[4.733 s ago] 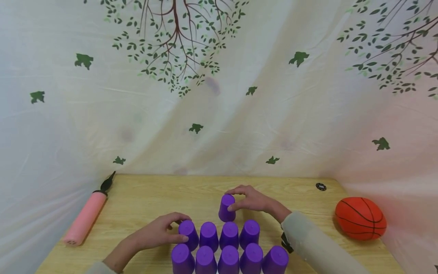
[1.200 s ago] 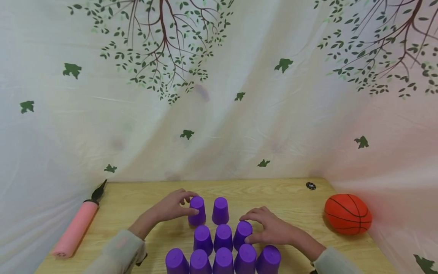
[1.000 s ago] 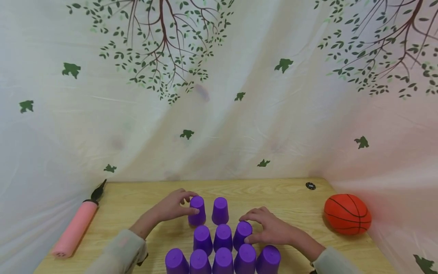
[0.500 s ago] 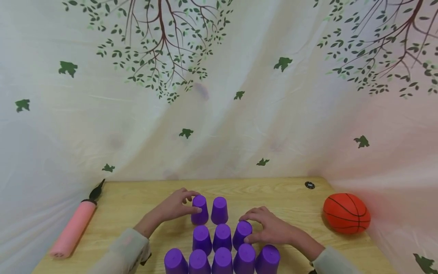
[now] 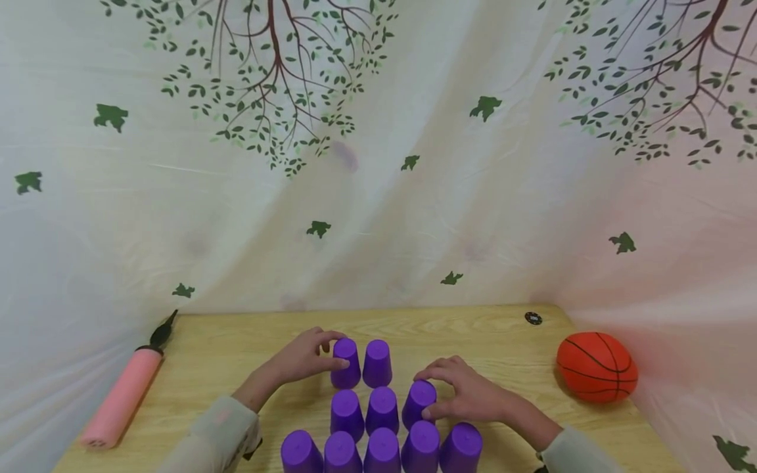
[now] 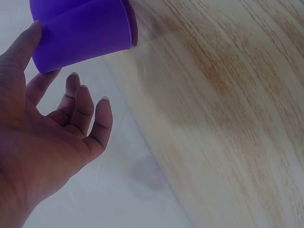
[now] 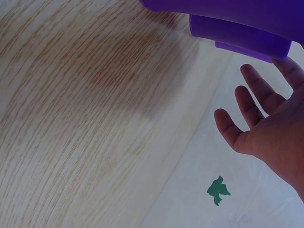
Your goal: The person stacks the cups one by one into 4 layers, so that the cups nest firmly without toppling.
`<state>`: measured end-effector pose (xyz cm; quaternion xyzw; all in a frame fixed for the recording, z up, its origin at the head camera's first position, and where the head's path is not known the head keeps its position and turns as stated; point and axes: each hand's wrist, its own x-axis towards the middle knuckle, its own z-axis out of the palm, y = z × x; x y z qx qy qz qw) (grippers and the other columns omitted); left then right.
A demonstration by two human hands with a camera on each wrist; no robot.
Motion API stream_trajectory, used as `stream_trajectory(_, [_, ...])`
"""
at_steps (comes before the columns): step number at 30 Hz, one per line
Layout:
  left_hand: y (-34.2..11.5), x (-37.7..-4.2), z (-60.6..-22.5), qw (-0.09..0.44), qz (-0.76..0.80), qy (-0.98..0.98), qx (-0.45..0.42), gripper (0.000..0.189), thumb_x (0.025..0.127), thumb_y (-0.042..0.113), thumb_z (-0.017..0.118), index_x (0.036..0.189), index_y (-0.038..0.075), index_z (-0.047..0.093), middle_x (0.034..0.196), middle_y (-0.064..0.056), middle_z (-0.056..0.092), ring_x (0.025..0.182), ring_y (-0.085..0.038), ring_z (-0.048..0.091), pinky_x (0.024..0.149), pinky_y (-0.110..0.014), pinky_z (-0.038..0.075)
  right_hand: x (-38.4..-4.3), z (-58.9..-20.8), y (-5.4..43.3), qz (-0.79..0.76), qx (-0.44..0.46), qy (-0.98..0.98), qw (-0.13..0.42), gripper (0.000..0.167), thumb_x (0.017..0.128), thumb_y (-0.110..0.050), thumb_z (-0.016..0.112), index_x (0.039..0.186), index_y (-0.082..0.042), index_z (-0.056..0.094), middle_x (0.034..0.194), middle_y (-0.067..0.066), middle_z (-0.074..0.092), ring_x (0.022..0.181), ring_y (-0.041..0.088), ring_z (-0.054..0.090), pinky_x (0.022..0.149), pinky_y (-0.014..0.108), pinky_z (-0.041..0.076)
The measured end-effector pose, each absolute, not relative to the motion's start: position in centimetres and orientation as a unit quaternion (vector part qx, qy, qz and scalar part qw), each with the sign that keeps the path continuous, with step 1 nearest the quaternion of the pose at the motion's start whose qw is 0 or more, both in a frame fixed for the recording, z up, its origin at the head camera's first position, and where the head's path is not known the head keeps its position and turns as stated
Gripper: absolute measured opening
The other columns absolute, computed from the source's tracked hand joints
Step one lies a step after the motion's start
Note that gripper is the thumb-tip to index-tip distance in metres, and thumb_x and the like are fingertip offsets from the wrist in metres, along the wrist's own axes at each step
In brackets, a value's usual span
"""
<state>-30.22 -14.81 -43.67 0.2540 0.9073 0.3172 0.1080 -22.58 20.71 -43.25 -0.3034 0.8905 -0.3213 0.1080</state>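
Purple plastic cups stand upside down in three rows on the wooden table. My left hand [image 5: 298, 360] pinches the left cup [image 5: 345, 371] of the back row, thumb on its near side and index finger at its top edge. In the left wrist view that cup [image 6: 85, 35] sits between thumb and index finger, the other fingers bent free. A second cup [image 5: 377, 364] stands close on its right. My right hand [image 5: 467, 392] holds the right-end cup [image 5: 418, 408] of the middle row between thumb and fingers. Two more middle-row cups [image 5: 382, 412] stand to its left.
A front row of several purple cups [image 5: 382, 452] runs along the lower edge. A pink hand pump [image 5: 123, 397] lies at the left. At the right are an orange toy basketball [image 5: 597, 368] and a black chip [image 5: 533, 318]. A printed curtain [image 5: 378, 197] hangs behind the table [image 5: 236, 335].
My left hand has carried a cup from the middle row to the back row, then closer to its neighbour. My right hand has left the back cup and taken the middle row's right-end one.
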Motion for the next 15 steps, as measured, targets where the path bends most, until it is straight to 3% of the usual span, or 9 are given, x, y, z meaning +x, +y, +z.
stream_trajectory(15, [-14.65,-30.11,-43.98,0.113,0.318,0.907,0.250,0.062,0.088,0.051,0.072,0.138,0.018,0.059,0.097,-0.006,0.056,0.075,-0.018,0.051,0.060,-0.033,0.042,-22.36,-42.65,20.86,-0.342,-0.300,0.883,0.116,0.047,0.087,-0.045,0.075,0.128,-0.023,0.066,0.117,-0.003,0.064,0.107,0.027,0.048,0.086,0.035,0.038])
